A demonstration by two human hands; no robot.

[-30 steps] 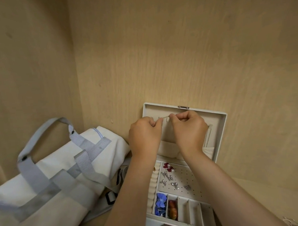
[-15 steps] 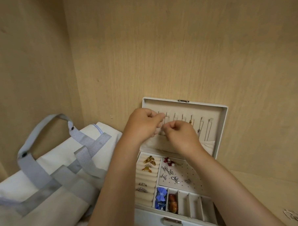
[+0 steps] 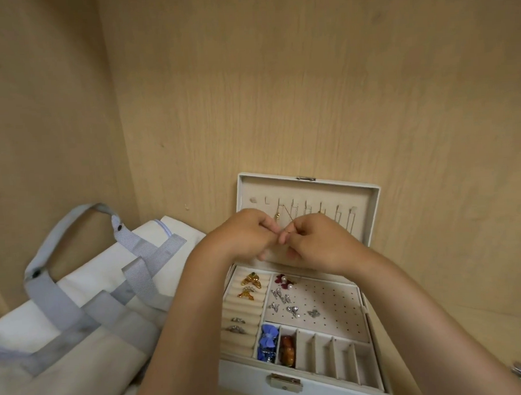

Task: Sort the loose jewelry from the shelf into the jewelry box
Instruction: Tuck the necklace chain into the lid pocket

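Dropping from the hook row to mid-lid (image 3: pixel 370 210), left hand (image 3: pixel 243 234) and right hand (image 3: pixel 318 242) now meet fingertip to fingertip, pinching a thin necklace (image 3: pixel 289 219) hung inside the box (image 3: pixel 376 356), apparently nearly stowed.

Both forearms are bare along their whole visible length, from the wrists down to the lower edge of the view. The left hand (image 3: pixel 245 234) and the right hand (image 3: pixel 322 244) are bare as well. The visible fingertips are rounded, with short nails.
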